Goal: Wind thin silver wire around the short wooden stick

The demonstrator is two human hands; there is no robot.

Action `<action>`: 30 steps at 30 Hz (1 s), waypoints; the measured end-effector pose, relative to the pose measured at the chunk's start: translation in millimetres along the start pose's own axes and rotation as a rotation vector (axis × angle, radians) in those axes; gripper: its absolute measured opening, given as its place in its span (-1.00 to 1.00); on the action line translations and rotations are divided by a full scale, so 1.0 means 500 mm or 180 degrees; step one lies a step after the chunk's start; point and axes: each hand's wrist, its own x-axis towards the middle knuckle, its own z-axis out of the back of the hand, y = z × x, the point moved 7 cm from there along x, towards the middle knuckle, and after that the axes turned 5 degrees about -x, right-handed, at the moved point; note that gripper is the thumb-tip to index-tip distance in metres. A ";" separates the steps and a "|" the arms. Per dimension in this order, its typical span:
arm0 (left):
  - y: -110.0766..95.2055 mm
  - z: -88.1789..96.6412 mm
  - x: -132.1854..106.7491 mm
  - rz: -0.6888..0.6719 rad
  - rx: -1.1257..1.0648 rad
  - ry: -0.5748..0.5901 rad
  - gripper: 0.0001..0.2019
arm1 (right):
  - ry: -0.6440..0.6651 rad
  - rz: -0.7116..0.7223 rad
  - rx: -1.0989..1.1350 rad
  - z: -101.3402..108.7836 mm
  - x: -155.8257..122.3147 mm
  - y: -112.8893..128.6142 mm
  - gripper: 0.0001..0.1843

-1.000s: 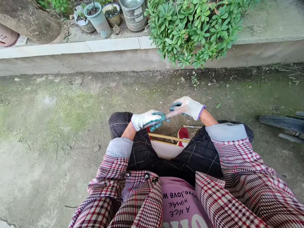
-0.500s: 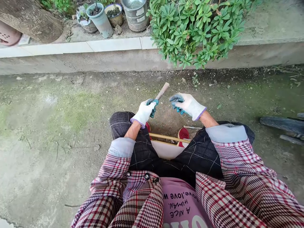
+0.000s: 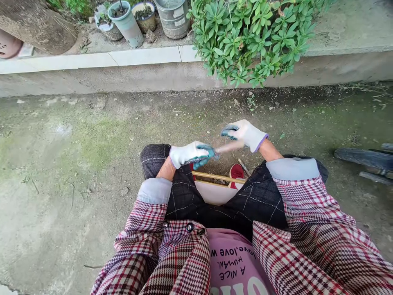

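Observation:
My left hand (image 3: 193,155), in a white glove with a teal coated palm, is closed around a short stick-like tool with a pale, wooden-looking end (image 3: 230,146). Motion blurs the tool, and its kind is unclear. Its free end points right, just below my right hand (image 3: 244,133); whether they touch I cannot tell. My right hand wears a matching glove with a purple cuff. Its fingers are loosely bent and apart, with nothing visible in them. A thin greyish stick (image 3: 244,167) lies slanted on the ground beside my red shoe (image 3: 236,171).
Ahead runs a low concrete ledge (image 3: 138,80) edged with white tiles. On it stand a pale blue pot (image 3: 130,30), a metal bucket (image 3: 173,20) and an overhanging leafy bush (image 3: 245,41). A dark wheel-like object (image 3: 359,159) lies at right. Yellowish bars (image 3: 215,177) cross between my legs.
My left hand has swung the tool down and to the right, from pointing up to lying nearly level. My right hand has barely moved. The thin stick by the shoe has turned to a steeper slant.

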 end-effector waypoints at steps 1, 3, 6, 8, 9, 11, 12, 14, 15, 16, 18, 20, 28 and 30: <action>0.014 -0.001 0.002 0.0259 0.0340 -0.0022 -0.50 | 0.0076 -0.0038 0.0076 -0.003 -0.003 0.000 -0.68; 0.035 0.019 0.011 0.0643 0.1113 -0.0398 -0.64 | 0.0285 -0.0193 -0.0065 -0.012 -0.012 0.004 -0.74; 0.033 0.076 0.023 0.0654 0.2117 -0.1461 -0.73 | 0.0503 -0.0224 -0.0451 -0.022 -0.021 0.022 -0.79; 0.026 0.108 0.023 0.0478 0.1960 -0.2115 -0.72 | 0.0516 -0.0223 -0.0425 -0.023 -0.023 0.034 -0.76; 0.026 0.118 0.022 0.0381 0.1554 -0.2333 -0.72 | 0.0490 -0.0237 -0.0320 -0.021 -0.023 0.038 -0.73; 0.031 0.124 0.021 0.0194 0.0446 -0.2477 -0.72 | 0.0488 -0.0330 -0.0015 -0.021 -0.024 0.043 -0.71; 0.029 0.120 0.021 0.0076 -0.0060 -0.2420 -0.69 | 0.0519 -0.0409 0.0153 -0.023 -0.025 0.043 -0.71; 0.014 0.103 0.019 -0.0223 -0.0694 -0.2147 -0.58 | 0.0604 -0.0579 0.0454 -0.030 -0.028 0.043 -0.73; 0.003 0.092 0.017 -0.0370 -0.0827 -0.1936 -0.52 | 0.0638 -0.0638 0.0560 -0.034 -0.030 0.042 -0.73; -0.008 0.081 0.013 -0.0489 -0.0877 -0.1708 -0.47 | 0.0655 -0.0670 0.0626 -0.037 -0.030 0.041 -0.73; -0.023 0.057 0.006 -0.0584 -0.0808 -0.1215 -0.40 | 0.0654 -0.0667 0.0627 -0.040 -0.027 0.034 -0.73; -0.024 0.032 0.003 -0.0431 -0.0568 -0.0740 -0.42 | 0.0582 -0.0589 0.0482 -0.039 -0.020 0.021 -0.75; 0.003 0.009 0.006 0.0388 0.0018 -0.0523 -0.78 | 0.0482 -0.0007 0.0095 -0.026 -0.003 -0.006 -0.74; 0.017 -0.003 0.008 0.0529 0.0146 -0.0200 -0.78 | 0.0544 -0.0019 0.0091 -0.031 -0.010 0.004 -0.76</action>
